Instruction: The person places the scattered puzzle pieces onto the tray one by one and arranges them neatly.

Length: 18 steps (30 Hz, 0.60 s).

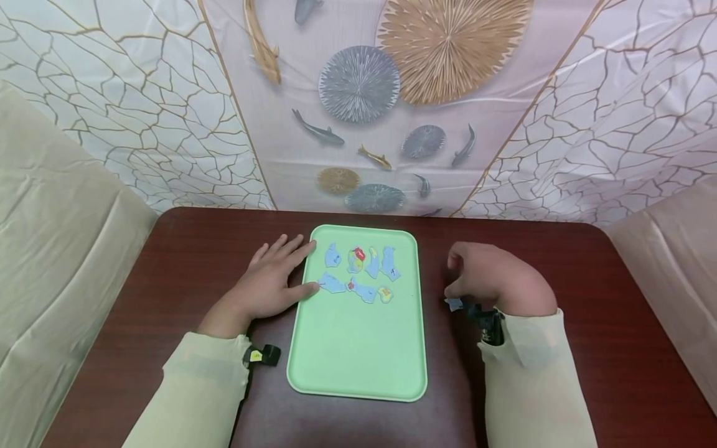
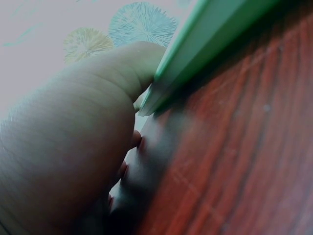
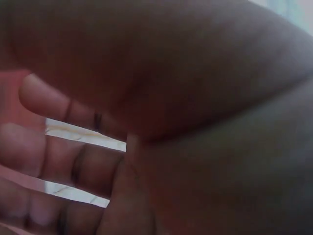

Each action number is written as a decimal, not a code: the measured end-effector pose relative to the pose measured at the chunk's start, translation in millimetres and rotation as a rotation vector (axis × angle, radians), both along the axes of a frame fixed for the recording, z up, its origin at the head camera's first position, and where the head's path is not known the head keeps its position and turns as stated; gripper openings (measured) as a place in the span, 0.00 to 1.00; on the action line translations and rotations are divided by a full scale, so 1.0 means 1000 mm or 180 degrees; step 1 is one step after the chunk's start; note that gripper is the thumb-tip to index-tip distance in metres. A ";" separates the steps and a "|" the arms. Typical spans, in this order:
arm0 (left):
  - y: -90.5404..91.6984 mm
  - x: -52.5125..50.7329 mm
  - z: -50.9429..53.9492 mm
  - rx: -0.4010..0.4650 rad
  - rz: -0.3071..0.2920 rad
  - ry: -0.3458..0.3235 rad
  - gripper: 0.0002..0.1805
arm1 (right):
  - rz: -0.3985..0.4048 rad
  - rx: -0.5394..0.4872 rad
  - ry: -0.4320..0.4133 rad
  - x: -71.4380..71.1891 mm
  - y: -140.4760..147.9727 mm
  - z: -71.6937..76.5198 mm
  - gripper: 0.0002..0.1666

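Observation:
On a light green tray (image 1: 358,348) lie several flat, irregular cut-out pieces in two rows, mostly pale blue, such as a tall blue piece (image 1: 389,262) and a red-and-yellow one (image 1: 356,259). My left hand (image 1: 269,280) spreads its fingers at the tray's left edge, its thumb over the rim near a blue piece (image 1: 332,283). To the tray's right, my right hand (image 1: 495,274) bends its fingers low over the table. A small blue piece (image 1: 454,304) shows just below its thumb; whether the hand pinches it is hidden. The right wrist view shows curved fingers (image 3: 63,156) without the piece.
The tray lies on a dark reddish-brown table (image 1: 605,348). Behind the table hangs a patterned cloth (image 1: 358,155) with fish and round leaf shapes. Pale cloth (image 1: 50,249) borders the left side. A small black wrist camera (image 1: 270,354) sits by the left sleeve.

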<state>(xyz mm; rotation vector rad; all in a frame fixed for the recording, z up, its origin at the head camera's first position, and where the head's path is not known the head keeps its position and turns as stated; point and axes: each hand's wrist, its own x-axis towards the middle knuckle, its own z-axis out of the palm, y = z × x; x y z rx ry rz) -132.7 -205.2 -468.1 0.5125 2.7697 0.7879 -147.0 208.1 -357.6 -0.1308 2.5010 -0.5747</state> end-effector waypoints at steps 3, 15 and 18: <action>0.000 0.000 0.000 0.0002 0.0002 0.0001 0.50 | 0.0068 -0.0016 -0.0040 -0.005 0.006 -0.010 0.23; 0.000 0.000 0.000 0.0004 -0.0002 0.0005 0.50 | 0.0426 0.0308 0.0039 -0.011 0.002 -0.026 0.18; 0.000 0.000 0.000 0.0002 -0.0001 0.0005 0.50 | 0.0481 0.0359 0.0069 -0.012 0.001 -0.026 0.17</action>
